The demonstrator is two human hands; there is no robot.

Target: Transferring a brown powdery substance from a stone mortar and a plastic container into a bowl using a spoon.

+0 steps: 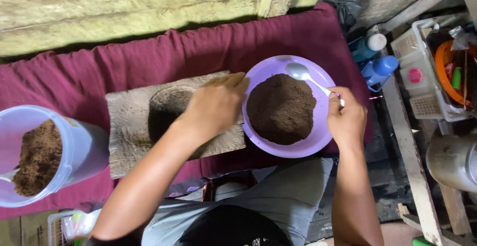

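A purple plate [325, 132] holds a mound of dark brown powder [281, 108] and rests on a maroon cloth [74, 82]. My right hand [346, 118] grips the handle of a metal spoon [299, 71], whose bowl lies on the plate's far rim beside the mound. My left hand [217, 104] hangs palm down over the right end of a grey stone slab [129, 127] with a shallow hollow, its fingertips at the plate's left edge. It holds nothing that I can see.
A clear plastic jar [82, 149] lies tilted at the left with brown powder inside. Two blue bottles [373, 57] and a white basket [422, 72] with an orange bowl stand at the right. A metal pot [454, 161] sits lower right. A wooden wall runs behind.
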